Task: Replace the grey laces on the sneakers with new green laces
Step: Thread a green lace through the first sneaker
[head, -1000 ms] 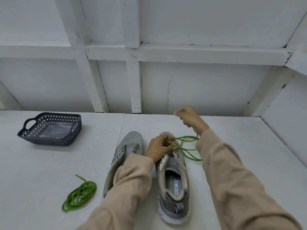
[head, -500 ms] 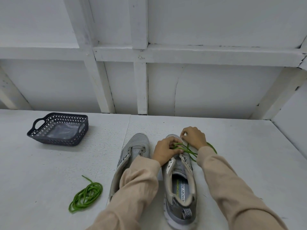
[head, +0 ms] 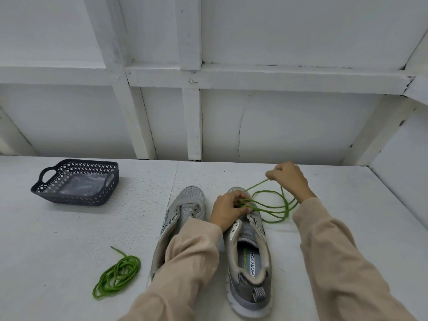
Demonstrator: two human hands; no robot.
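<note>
Two grey sneakers stand side by side on the white table, toes pointing away from me. No lace shows in the left sneaker [head: 185, 212]. My left hand [head: 228, 210] rests on the toe end of the right sneaker [head: 249, 258] and pinches a green lace [head: 273, 208] at its front eyelets. My right hand [head: 289, 179] is raised behind and to the right of that shoe, gripping the same lace, which runs taut back toward the shoe and hangs in loose loops on the table. A second green lace [head: 118, 276] lies coiled left of the shoes.
A dark perforated plastic basket [head: 48, 188] with handles, holding a clear plastic bag, stands at the back left. A white panelled wall [head: 278, 126] rises behind the table and a side wall closes off the right.
My right hand has lifted from the toe of the right sneaker and moved back and to the right, drawing the green lace out. My left hand stays on the shoe.
</note>
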